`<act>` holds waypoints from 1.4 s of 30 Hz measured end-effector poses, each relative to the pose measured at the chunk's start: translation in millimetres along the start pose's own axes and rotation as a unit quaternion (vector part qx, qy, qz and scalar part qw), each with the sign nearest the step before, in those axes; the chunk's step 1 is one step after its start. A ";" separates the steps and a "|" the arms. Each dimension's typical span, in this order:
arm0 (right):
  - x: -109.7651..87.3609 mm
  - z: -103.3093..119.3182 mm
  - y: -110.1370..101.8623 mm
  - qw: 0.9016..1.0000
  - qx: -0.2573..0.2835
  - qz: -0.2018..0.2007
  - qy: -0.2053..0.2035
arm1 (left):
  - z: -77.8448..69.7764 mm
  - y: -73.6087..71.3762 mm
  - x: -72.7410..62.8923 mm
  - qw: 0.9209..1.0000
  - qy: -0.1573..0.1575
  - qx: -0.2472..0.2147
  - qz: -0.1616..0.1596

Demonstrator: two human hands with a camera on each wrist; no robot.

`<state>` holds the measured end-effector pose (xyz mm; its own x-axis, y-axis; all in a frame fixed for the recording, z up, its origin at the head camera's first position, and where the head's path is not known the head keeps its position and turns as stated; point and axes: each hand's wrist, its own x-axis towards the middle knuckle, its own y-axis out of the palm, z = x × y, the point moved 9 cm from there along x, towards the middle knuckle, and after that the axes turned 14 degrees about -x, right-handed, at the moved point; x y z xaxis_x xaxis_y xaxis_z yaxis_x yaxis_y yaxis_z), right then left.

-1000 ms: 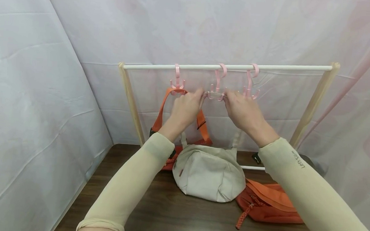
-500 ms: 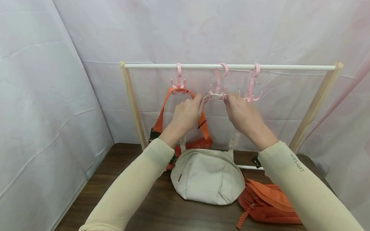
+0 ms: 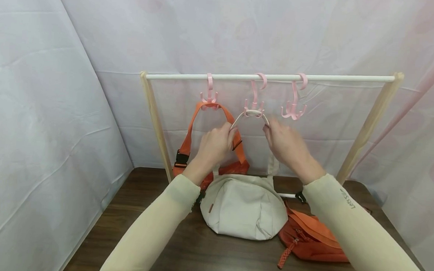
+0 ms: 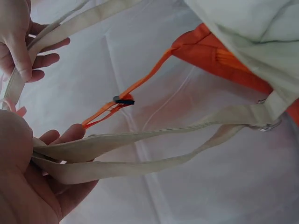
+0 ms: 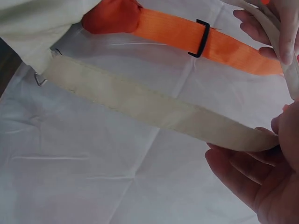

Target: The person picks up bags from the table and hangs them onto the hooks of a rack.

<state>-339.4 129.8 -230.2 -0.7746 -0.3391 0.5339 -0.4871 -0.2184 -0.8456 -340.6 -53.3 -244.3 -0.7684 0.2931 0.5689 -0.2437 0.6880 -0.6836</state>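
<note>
A person's two hands are at a beige strap [image 3: 253, 111], one on each side of the middle pink hook [image 3: 255, 97]. The top of the strap lies across this hook's prongs, in the gap between the hands, and slopes down from there to both sets of fingers. The left hand [image 3: 215, 142] holds its side clamped between thumb and curled fingers; in the left wrist view the band runs double out of this grip, crossing the fingers towards a metal ring [image 4: 270, 126] at the bag's edge. The right hand [image 3: 287, 143] pinches the other side the same way; in the right wrist view a single width leaves the hold over the curled fingers and stretches to a corner of the bag.

The beige bag [image 3: 244, 208] is well below both hands, between the forearms, its base low over the bench [image 3: 217, 266]; whether it rests there or hangs is hard to tell.

To the left, an orange strap [image 3: 190, 130] hangs on another pink hook [image 3: 209, 86], passing just behind the left hand, with its orange-red bag [image 3: 239, 168] partly hidden behind the beige one. A second orange bag [image 3: 312, 253] lies on the bench just beside the beige bag's right side. A third pink hook [image 3: 294, 99] hangs near the right hand, and all three hang from a white rod [image 3: 345, 78].
</note>
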 end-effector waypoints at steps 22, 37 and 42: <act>-20.9 -15.5 18.2 0.998 0.036 0.028 0.042 | 37.2 5.6 -28.9 0.996 -0.059 -0.053 -0.037; -58.2 -24.8 23.0 0.997 0.009 0.059 0.056 | 47.1 3.4 -63.0 0.994 -0.071 -0.061 -0.053; -73.4 -26.0 23.5 0.997 -0.004 0.062 0.050 | 41.5 6.3 -74.2 0.995 -0.054 -0.065 -0.055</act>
<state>-304.5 173.3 -289.4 -0.8656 -0.2693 0.4222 -0.3876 -0.1735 -0.9053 -309.7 -98.3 -309.8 -0.8027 0.1434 0.5789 -0.2559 0.7939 -0.5516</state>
